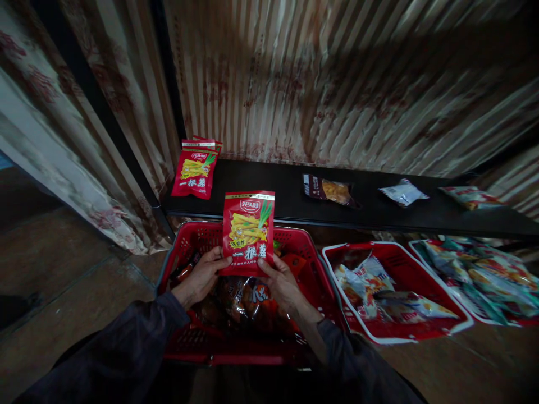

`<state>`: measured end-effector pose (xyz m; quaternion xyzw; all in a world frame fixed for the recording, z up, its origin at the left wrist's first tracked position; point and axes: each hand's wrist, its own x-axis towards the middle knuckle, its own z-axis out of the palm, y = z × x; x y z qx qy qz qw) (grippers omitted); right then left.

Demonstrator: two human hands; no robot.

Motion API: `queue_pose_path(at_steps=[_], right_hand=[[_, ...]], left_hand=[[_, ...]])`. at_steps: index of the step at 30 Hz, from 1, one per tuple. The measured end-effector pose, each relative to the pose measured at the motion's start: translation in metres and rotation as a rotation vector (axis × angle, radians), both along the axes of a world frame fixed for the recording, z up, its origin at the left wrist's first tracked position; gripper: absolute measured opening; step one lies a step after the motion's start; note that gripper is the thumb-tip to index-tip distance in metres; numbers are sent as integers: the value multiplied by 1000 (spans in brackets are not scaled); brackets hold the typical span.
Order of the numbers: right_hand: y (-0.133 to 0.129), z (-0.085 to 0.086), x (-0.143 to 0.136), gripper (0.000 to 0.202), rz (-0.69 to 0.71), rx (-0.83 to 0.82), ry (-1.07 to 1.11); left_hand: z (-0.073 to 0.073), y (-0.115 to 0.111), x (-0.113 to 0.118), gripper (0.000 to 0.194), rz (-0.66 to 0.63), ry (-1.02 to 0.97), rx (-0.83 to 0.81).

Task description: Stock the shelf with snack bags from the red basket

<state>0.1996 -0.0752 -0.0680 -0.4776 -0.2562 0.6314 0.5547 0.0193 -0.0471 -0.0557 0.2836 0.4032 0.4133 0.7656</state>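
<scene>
Between my two hands a red snack bag [249, 233] is held upright, its printed front facing me. My left hand [205, 276] pinches the bag's lower left corner. The lower right corner is gripped by my right hand [283, 280], thumb on the front. Below them stands a red basket [314, 264] with dark, shiny packets [240, 300] inside, partly covered by my hands. At the left end of the black shelf [269, 179], matching red snack bags [196, 171] stand one behind another.
Farther right on the shelf lie a brown snack packet [330, 191], a white packet [404, 192] and another packet [471, 196]. Two more baskets, a white-rimmed one [440, 325] and one with green packets [484, 275], stand to the right. A black post [122, 129] rises at left before a patterned curtain [269, 73].
</scene>
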Motion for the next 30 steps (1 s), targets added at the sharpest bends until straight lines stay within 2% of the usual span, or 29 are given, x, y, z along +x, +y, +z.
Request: queue_pose_path(at_steps=[13, 19, 25, 30], right_hand=[[-1, -2, 1, 40, 0, -4, 74], [-2, 2, 2, 41, -11, -8, 53], [-4, 2, 1, 39, 16, -6, 36], [-4, -2, -2, 35, 73, 12, 56]], left_hand=[[2, 3, -5, 30, 63, -14, -69], [-2, 5, -6, 30, 65, -25, 9], [-1, 12, -9, 32, 154, 47, 109], [-4, 17, -14, 35, 199, 97, 127]])
